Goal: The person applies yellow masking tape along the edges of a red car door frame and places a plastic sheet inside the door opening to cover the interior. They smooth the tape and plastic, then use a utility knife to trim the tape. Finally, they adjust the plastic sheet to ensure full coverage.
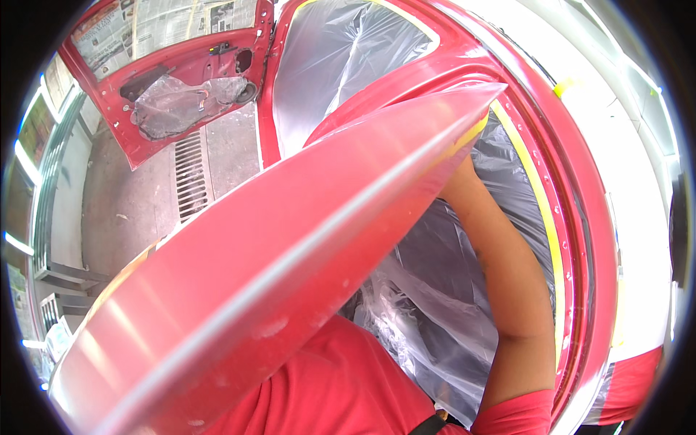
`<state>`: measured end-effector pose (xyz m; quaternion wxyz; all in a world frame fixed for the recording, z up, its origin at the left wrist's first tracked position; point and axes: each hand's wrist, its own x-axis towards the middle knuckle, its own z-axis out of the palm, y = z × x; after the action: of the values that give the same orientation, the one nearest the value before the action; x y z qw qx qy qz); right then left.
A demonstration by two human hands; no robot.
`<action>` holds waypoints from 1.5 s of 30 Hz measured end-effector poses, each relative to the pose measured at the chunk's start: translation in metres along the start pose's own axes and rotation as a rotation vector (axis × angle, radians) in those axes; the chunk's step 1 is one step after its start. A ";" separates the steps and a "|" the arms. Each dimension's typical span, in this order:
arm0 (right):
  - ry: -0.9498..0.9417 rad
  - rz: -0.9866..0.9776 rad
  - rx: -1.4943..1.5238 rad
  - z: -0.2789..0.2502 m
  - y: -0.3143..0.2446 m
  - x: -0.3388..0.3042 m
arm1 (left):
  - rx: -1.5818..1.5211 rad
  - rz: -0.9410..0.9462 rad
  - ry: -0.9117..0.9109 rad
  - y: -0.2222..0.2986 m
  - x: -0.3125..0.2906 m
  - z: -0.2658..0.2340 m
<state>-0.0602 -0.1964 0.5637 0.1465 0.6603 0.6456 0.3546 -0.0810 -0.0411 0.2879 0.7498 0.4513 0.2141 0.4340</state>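
Observation:
A long red car body panel (pixel 254 239), which looks like a door, slants across the view from lower left to upper right. A pale crease runs along its length. Yellow tape (pixel 471 135) lines part of its edge near the pointed upper end. My right arm reaches up behind that end, and only the wrist side of my right hand (pixel 461 177) shows. Its fingers are hidden by the panel, so their grip cannot be made out. My left hand is out of sight. Behind the arm, plastic sheeting (pixel 442 254) covers a red car's door opening.
Further off, another red door (pixel 188 65) stands open, with newspaper over its window and plastic on its inner side. A floor grate (pixel 191 174) lies below it. More sheeting (pixel 348 58) covers the front opening. Metal racking (pixel 54 196) stands at the left.

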 end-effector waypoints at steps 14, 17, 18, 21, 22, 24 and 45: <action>-0.097 -0.018 -0.031 0.031 -0.003 0.018 | 0.194 0.054 0.051 0.010 -0.011 0.015; -0.022 -0.024 0.045 0.043 -0.005 0.023 | 0.220 0.069 0.080 0.009 -0.007 0.008; -0.014 -0.011 0.064 0.042 -0.003 0.018 | 0.220 0.064 0.065 0.007 -0.011 0.012; -0.097 0.034 0.095 0.037 0.000 0.011 | 0.221 0.055 0.037 0.002 -0.018 0.020; -0.199 0.056 0.088 0.036 0.001 0.012 | 0.225 0.053 0.035 0.001 -0.019 0.021; -0.206 0.060 0.105 0.038 0.001 0.016 | 0.239 0.061 0.047 0.001 -0.016 0.018; -0.067 -0.027 0.305 0.018 0.001 0.012 | 0.334 0.088 0.068 -0.016 -0.024 0.006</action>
<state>-0.0481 -0.1806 0.5548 0.0709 0.6776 0.6956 0.2280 -0.0821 -0.0676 0.2759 0.6370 0.5637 0.2887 0.4395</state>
